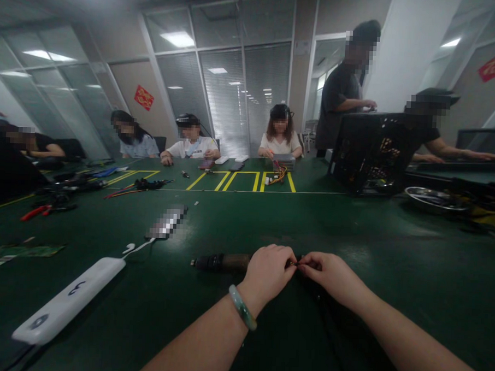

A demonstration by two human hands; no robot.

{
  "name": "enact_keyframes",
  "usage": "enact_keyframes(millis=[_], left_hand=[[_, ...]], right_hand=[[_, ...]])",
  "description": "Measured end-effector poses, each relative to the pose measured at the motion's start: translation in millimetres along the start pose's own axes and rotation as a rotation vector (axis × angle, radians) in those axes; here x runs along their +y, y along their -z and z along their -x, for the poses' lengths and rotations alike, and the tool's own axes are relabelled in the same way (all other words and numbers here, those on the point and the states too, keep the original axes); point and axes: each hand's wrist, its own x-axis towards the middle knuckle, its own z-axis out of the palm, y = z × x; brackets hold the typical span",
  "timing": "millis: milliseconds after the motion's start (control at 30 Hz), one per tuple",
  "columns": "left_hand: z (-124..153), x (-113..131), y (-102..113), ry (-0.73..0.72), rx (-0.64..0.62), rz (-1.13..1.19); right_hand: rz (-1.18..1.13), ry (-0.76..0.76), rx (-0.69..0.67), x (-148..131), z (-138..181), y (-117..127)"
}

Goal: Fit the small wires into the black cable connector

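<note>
Cylindrical tool [221,262] lies on the green bench mat [396,257] just left of the grip. It is black towards its far end, which has a small metal tip, and dull brown along its middle. Its near end disappears behind the left hand [266,275], so how it finishes cannot be seen. The right hand [329,276] comes in from the other side, and its fingertips [305,259] press together with the left hand's on a small dark piece [296,264], too small and shadowed to identify. A jade-green bangle [242,307] circles the left wrist. A dark cord [322,303] seems to run down below the grip, fading into shadow. Further left of the grip lie a white bar-shaped device [68,301] with dark markings and white earbuds [129,248]. Beyond them sits a pixelated object [166,222].
</note>
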Motion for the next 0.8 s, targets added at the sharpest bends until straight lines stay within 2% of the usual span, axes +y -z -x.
enact_keyframes(millis=[200,467,800], left_hand=[[-0.1,0.6,0.3,0.015,-0.006,0.016],[0.2,0.8,1.2,0.047,0.004,0.000],[2.1,0.8,-0.4,-0.037,0.042,0.022]], right_hand=[[-0.019,-0.034,-0.002,-1.8,2.2,0.8],[-0.046,0.009,0.006,-2.2,1.3,-0.7],[-0.027,0.038,-0.007,4.9,-2.3,1.2]])
